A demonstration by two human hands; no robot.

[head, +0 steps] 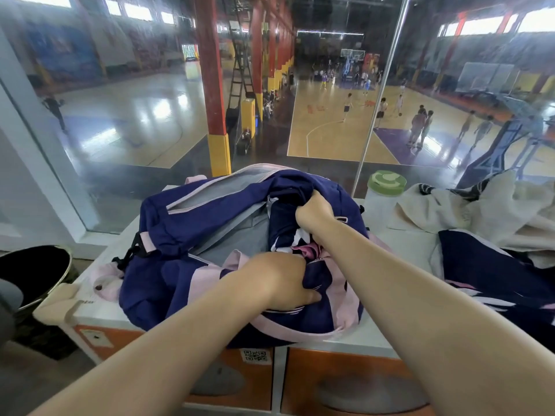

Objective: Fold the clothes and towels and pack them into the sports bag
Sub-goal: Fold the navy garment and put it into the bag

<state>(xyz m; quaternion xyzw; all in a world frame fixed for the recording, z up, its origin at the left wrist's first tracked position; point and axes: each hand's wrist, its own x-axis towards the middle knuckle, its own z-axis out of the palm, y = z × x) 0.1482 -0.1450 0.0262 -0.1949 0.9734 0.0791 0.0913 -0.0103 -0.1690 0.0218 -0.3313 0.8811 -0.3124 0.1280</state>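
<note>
A large glass window (300, 85) fills the far side, with a white frame (45, 139) slanting down its left edge. Beyond the window lies a sports hall: a wooden basketball court (336, 130) with people on it, a glossy pale floor (135, 115) to the court's left, and red pillars (210, 70) with yellow bases between them. High windows (135, 10) along the hall's walls let in daylight. Below the window stands a white tabletop (399, 241) over orange locker doors (345, 382). A dark bin (33, 274) sits left of the tabletop.
</note>
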